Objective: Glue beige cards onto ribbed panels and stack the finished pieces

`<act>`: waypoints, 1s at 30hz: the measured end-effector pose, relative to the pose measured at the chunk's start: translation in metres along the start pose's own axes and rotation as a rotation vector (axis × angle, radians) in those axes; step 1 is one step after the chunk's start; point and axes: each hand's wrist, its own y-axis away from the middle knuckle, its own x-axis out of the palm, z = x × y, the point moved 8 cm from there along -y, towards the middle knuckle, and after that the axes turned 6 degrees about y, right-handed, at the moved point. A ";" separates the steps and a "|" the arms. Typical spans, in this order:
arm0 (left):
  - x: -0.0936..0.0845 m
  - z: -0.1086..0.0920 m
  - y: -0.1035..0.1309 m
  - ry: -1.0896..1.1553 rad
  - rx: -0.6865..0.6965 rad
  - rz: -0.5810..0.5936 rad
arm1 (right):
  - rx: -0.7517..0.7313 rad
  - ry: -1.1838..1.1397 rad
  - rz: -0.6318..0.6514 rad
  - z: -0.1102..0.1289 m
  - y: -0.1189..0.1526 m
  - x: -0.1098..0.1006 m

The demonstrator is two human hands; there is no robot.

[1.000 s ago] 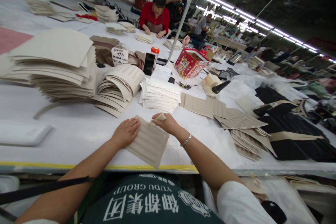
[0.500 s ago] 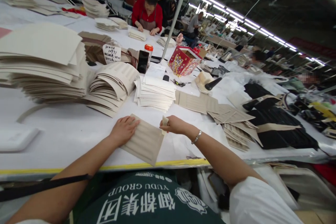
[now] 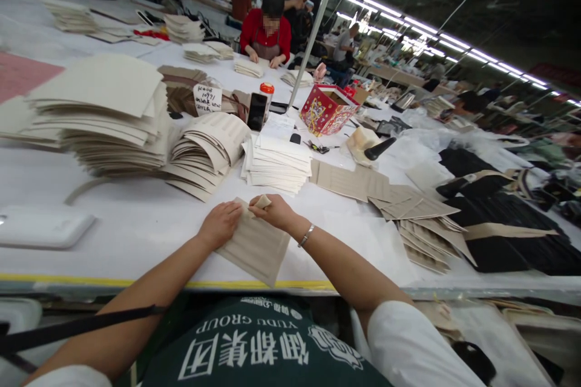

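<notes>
A beige rectangular panel (image 3: 256, 249) with soft ridges lies at an angle on the white table in front of me. My left hand (image 3: 221, 225) rests flat on its left edge, fingers stretched out. At the panel's upper edge, close by the left fingers, my right hand (image 3: 273, 211) pinches a small cream-coloured piece (image 3: 262, 201). The fingers cover much of that piece, and its material cannot be made out. Just beyond the panel sits a stack of white sheets (image 3: 276, 163).
Tall stacks of cream panels (image 3: 113, 115) and curved panels (image 3: 209, 148) stand to the left. Beige panels (image 3: 415, 211) and black pieces (image 3: 503, 242) lie on the right. Farther back are a phone (image 3: 257, 112), a red box (image 3: 327, 110) and a pole (image 3: 315, 30). A person in red (image 3: 267, 33) sits opposite.
My right hand has moved left along the panel's upper edge with the small cream piece, closer to my left hand. The left hand stays on the panel. The camera view has shifted slightly.
</notes>
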 end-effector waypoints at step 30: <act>0.003 0.004 0.003 -0.001 -0.034 0.049 | 0.027 0.141 0.217 -0.008 0.066 -0.021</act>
